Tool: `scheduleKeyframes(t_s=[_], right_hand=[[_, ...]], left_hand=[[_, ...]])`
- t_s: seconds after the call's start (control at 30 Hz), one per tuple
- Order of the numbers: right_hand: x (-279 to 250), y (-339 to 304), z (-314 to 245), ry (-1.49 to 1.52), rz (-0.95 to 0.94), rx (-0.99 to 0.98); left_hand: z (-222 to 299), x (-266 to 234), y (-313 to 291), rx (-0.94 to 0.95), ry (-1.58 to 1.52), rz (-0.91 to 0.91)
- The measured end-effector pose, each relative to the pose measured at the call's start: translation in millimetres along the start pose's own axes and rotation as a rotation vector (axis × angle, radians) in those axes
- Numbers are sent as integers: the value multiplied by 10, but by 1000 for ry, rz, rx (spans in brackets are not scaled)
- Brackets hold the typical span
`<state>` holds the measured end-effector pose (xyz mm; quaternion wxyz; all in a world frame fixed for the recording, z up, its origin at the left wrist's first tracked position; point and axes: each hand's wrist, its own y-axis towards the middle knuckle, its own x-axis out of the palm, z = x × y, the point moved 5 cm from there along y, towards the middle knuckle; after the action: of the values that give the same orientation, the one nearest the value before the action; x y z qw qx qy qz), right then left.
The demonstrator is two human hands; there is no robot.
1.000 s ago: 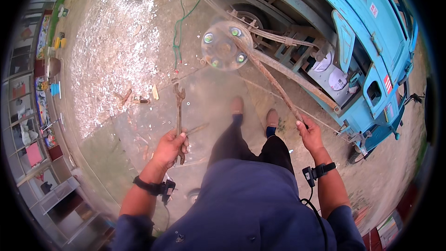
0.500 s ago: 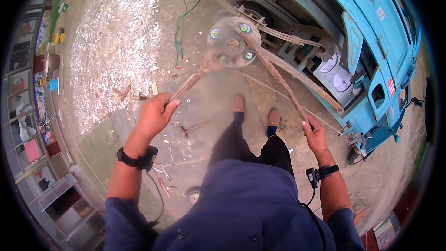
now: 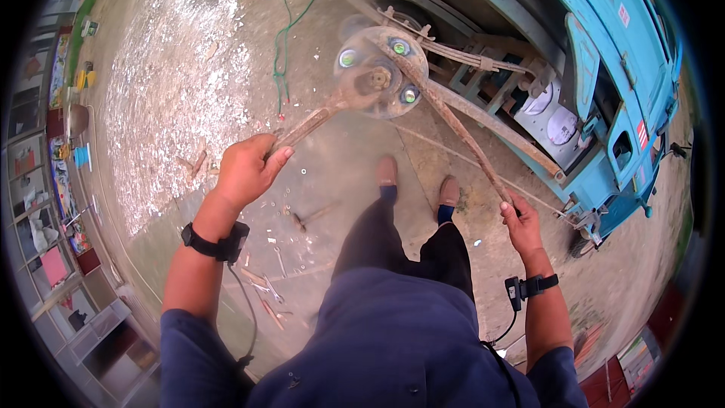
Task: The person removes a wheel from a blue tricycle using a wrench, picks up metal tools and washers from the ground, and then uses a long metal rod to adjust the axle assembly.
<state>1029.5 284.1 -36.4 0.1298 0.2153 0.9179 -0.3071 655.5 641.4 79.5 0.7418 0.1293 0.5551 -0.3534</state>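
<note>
A round metal hub (image 3: pixel 411 60) with several shiny studs stands ahead of me at the truck's side. My left hand (image 3: pixel 248 170) is closed around the handle of a large rusty wrench (image 3: pixel 311 122). The wrench's broad head lies over the hub's middle, by the centre nut (image 3: pixel 379 78); how far it sits on the nut I cannot tell. My right hand (image 3: pixel 521 221) grips the lower end of a long rusty bar (image 3: pixel 462 130). That bar slants up to the left, its far end against the hub between the studs.
The blue truck (image 3: pixel 604 68) fills the right, its leaf spring (image 3: pixel 483 63) behind the hub. A hammer (image 3: pixel 300 222) and several wrenches (image 3: pixel 269 287) lie on the ground at left. Further off lies a green cord (image 3: pixel 281 53). Shelves (image 3: pixel 45 211) line the far left.
The wrench head has moved up and right, from the hub's lower edge to its centre. My right hand and the bar's lower end have shifted slightly right and down.
</note>
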Motion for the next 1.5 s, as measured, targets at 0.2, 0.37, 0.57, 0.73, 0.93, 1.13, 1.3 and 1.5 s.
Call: scheduleKeyframes(t_s=[0.2, 0.37, 0.57, 0.73, 0.93, 1.13, 1.3, 1.5], right_hand=[[10, -19, 1, -31, -15, -11], [178, -118, 116, 83, -126, 111], [-86, -5, 171, 72, -326, 15], [-128, 2, 389, 312, -583, 180], [-94, -13, 524, 424, -539, 230], [-37, -59, 544, 394, -427, 165], [-13, -92, 533, 367, -360, 139], [-26, -85, 512, 346, -347, 136]], left_hand=[[13, 189, 106, 27, -51, -11], [38, 238, 135, -8, -32, 52], [195, 355, -50, 20, 261, 170], [152, 491, -56, -121, 330, 321], [181, 577, -91, -143, 377, 475], [144, 624, -115, -155, 423, 542], [170, 623, -115, -166, 441, 557], [152, 662, -129, -170, 445, 575]])
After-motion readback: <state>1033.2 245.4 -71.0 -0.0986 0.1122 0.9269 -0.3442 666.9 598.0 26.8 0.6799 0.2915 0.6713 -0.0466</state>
